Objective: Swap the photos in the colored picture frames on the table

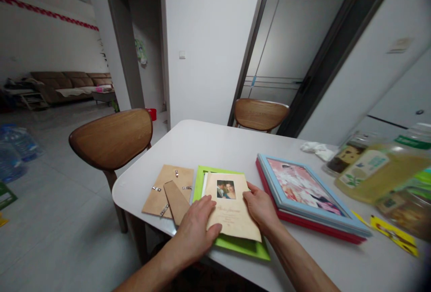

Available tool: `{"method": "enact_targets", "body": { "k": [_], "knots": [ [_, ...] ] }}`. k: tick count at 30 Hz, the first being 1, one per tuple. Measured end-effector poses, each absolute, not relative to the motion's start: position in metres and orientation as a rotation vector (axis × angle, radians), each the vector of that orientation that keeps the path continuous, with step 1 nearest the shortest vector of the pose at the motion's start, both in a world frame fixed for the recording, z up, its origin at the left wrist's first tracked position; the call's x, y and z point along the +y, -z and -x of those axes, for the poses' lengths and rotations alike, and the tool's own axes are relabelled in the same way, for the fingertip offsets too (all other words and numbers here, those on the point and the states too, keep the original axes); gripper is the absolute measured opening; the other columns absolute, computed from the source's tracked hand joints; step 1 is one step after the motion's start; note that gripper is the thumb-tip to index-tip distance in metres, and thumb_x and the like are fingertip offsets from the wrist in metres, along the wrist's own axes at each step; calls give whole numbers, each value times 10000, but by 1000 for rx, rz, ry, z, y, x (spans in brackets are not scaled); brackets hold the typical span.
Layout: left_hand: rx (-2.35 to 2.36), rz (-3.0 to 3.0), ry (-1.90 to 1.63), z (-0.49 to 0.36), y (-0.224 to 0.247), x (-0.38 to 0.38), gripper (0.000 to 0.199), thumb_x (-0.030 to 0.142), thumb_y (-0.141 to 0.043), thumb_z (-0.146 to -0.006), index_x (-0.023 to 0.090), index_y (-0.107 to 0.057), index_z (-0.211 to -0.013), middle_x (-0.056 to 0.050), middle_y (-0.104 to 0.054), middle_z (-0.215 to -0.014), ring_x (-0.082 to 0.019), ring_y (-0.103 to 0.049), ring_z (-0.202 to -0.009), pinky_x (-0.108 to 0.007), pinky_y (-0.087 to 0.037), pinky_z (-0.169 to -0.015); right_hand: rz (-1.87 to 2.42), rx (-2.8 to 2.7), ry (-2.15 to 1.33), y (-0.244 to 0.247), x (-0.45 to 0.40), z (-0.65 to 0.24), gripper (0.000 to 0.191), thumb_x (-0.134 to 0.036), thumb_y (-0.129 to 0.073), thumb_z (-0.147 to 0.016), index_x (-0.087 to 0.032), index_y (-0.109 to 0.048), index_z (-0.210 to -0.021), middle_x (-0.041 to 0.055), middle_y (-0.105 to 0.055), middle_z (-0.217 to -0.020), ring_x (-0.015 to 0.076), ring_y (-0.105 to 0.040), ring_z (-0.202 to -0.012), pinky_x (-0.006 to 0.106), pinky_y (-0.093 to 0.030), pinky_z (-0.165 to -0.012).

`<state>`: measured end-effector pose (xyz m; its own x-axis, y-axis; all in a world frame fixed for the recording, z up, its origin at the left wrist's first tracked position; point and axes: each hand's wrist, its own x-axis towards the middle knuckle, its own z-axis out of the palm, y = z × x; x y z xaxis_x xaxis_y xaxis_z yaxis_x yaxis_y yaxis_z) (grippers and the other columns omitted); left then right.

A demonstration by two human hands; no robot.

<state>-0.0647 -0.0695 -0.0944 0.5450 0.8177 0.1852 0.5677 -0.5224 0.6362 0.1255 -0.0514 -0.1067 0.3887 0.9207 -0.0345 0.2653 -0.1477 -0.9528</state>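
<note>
My hands are at the near edge of a white table. A cream card with a small photo of a couple lies over a green picture frame, and my left hand and right hand hold its two sides. To the left of my left hand lies a brown cardboard frame back with metal clips and a stand flap. A light blue frame with a pink picture sits on a red frame to the right of my right hand.
Several plastic bottles and jars crowd the right end of the table, near a yellow card and a white tissue. Wooden chairs stand beyond the table. Water jugs lie on the floor at left.
</note>
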Motion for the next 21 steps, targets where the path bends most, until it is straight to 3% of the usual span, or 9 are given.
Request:
{"method": "enact_targets", "body": {
  "k": [6, 14, 21],
  "knots": [
    [1105, -2351, -536, 66, 91, -70, 521, 312, -571, -703, 92, -441, -1157, -143, -376, -1287, -222, -315, -1195, -362, -244, -1007, 1723, -1156, -710, 108, -46, -124, 508, -161, -361, -634, -102, -499, -1120, 61, -668, -762, 142, -589, -558, 205, -411, -464],
    [1056, -2450, -369, 66, 76, -65, 367, 331, -519, -731, 165, -483, -1056, -103, -483, -1189, -236, -404, -1124, -450, -197, -990, 2144, -1583, -146, 95, -43, -124, 397, -214, -365, -716, -66, -547, -1036, 147, -636, -877, 215, -582, -791, 290, -396, -706],
    [1087, -2504, -360, 54, 84, -43, 526, 364, -527, -704, 157, -398, -1170, -151, -353, -1296, -284, -260, -1217, -525, -130, -978, 2235, -1736, 79, 96, -51, -114, 306, -286, -364, -780, -133, -583, -928, 118, -607, -837, 196, -536, -785, 289, -364, -697]
  ]
}}
